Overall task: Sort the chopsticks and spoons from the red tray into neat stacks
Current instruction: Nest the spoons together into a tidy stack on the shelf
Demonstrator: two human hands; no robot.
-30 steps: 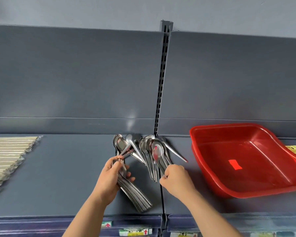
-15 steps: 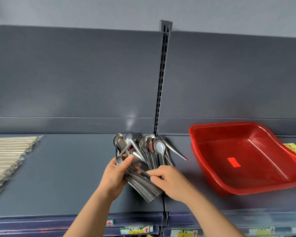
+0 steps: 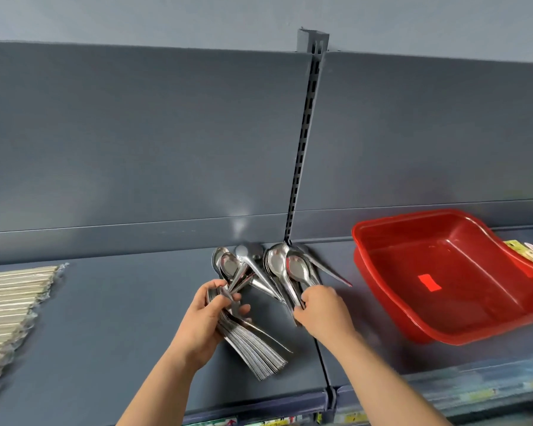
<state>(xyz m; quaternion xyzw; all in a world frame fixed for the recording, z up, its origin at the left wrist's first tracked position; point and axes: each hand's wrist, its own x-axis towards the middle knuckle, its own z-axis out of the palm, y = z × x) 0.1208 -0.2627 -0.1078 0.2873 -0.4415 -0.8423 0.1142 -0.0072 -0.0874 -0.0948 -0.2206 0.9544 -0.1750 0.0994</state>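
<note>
My left hand (image 3: 205, 319) grips a thick nested stack of steel spoons (image 3: 253, 348), handles fanning down and right. My right hand (image 3: 323, 309) pinches the handle of a spoon (image 3: 297, 269) in the loose pile of spoons (image 3: 253, 262) lying against the shelf's back wall. The red tray (image 3: 370, 241) sits to the right on the shelf; only a red label shows on its bottom. Wrapped chopsticks (image 3: 10, 305) lie in a neat row at the far left.
The grey shelf (image 3: 120, 318) has a low back lip and a slotted upright post (image 3: 305, 133) behind the spoons. Yellow and pale packets (image 3: 530, 256) poke out at the tray's right rim. Price labels run along the shelf's front edge (image 3: 259, 421).
My right hand left the stack in my left hand and moved back up to the loose pile, where it now pinches a spoon handle. The left hand keeps the stack.
</note>
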